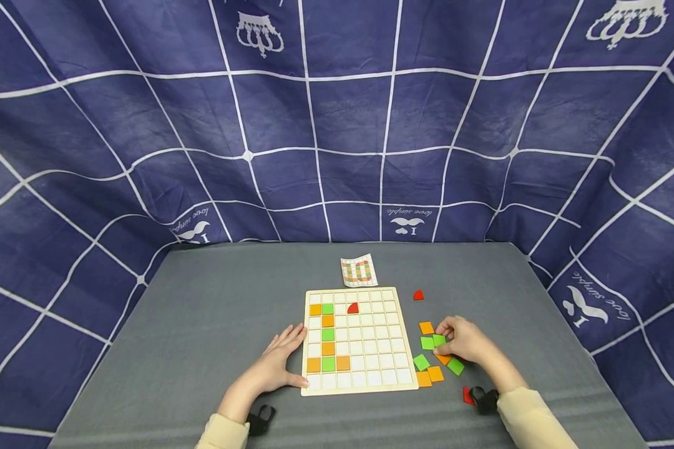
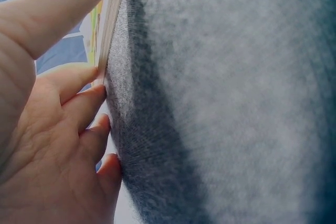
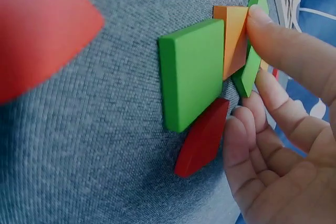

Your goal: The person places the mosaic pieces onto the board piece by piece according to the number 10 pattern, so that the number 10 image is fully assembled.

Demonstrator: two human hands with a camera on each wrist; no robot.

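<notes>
Left hand spread wide, fingertips against the left edge of the board; right hand pinches a green tile right of the board. Only the right wrist view shows the red piece beside that hand's curled fingers. Curtain print reads "love simple"

Left of lower centre in the head view, the person's bare left hand has extended fingers, thumb spread apart. At lower right, the bare right hand brings bent thumb and forefinger together; cream-sleeved forearms enter from below.
</notes>
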